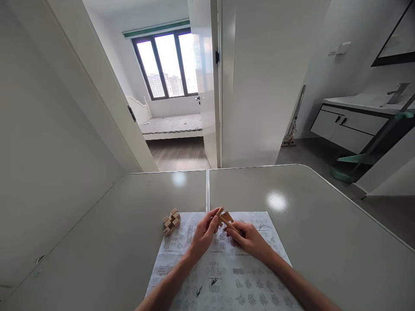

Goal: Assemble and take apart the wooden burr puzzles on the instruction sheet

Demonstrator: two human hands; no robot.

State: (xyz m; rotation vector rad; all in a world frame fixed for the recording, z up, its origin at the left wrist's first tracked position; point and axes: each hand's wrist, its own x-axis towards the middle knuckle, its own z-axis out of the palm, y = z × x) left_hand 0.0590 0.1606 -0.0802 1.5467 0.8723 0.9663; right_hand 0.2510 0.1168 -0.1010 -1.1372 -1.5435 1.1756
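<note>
My left hand [204,235] and my right hand [249,238] meet over a printed paper sheet [227,276] on a grey table [324,224]. Both are closed on a few notched wooden sticks [225,218] held together just above the sheet. The left fingers pinch the sticks' left end, and the right fingers grip the lower right end. An assembled wooden block puzzle [171,221] rests on the table at the sheet's upper left corner, apart from both hands.
The table has a seam [207,190] down its middle and rounded far corners. Beyond it stands an open door [207,86] to a bedroom with a window. A sink cabinet [353,123] and a green mop [353,162] are at the right.
</note>
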